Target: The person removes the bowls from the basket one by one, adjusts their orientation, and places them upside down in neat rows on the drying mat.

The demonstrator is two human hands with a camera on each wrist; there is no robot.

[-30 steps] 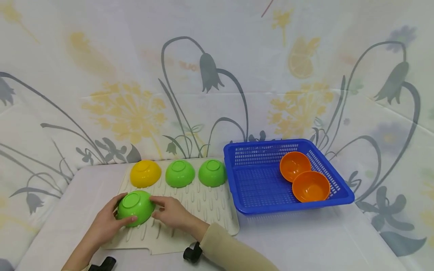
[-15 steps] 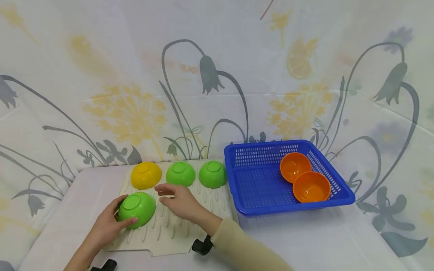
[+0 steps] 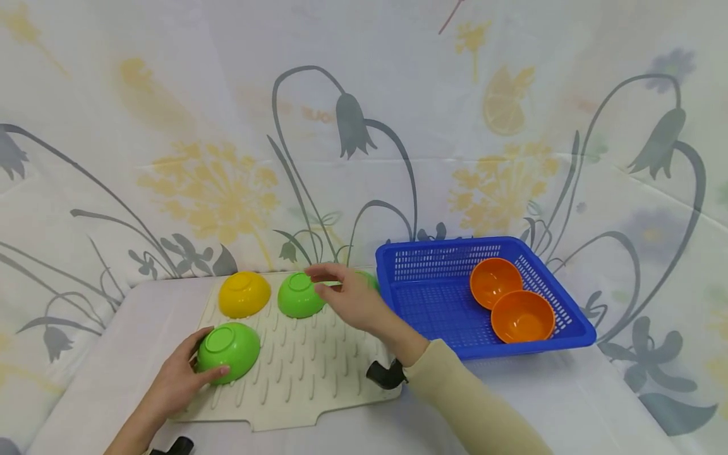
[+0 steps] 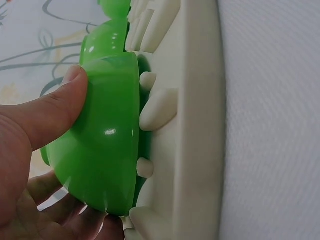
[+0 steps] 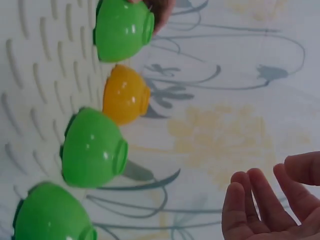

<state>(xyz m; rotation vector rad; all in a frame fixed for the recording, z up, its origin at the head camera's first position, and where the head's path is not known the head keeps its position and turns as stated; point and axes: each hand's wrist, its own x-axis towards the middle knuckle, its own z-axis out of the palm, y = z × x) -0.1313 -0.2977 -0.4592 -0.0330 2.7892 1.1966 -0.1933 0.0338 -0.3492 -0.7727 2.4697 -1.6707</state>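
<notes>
My left hand [image 3: 179,379] grips an upside-down green bowl [image 3: 234,354] at the front left of the cream ribbed drying mat [image 3: 307,392]. In the left wrist view the thumb lies on the bowl's side and the fingers curl under its far side; its rim rests on the mat's ridges. My right hand [image 3: 355,297] is in the air over the mat's back right, fingers loosely bent, holding nothing. Behind it, a second green bowl [image 3: 298,296] shows partly and a third green bowl [image 3: 366,279] is mostly hidden. An upside-down yellow bowl [image 3: 244,295] sits at the back left.
A blue plastic basket [image 3: 495,351] stands to the right of the mat, with two orange bowls [image 3: 496,282] lying in its right side. White cloth [image 3: 512,404] covers the table. A flower-printed curtain [image 3: 227,95] hangs behind.
My right hand has let go of the front green bowl and moved up and to the right, in front of the back green bowls. The left hand keeps its hold on the front bowl.
</notes>
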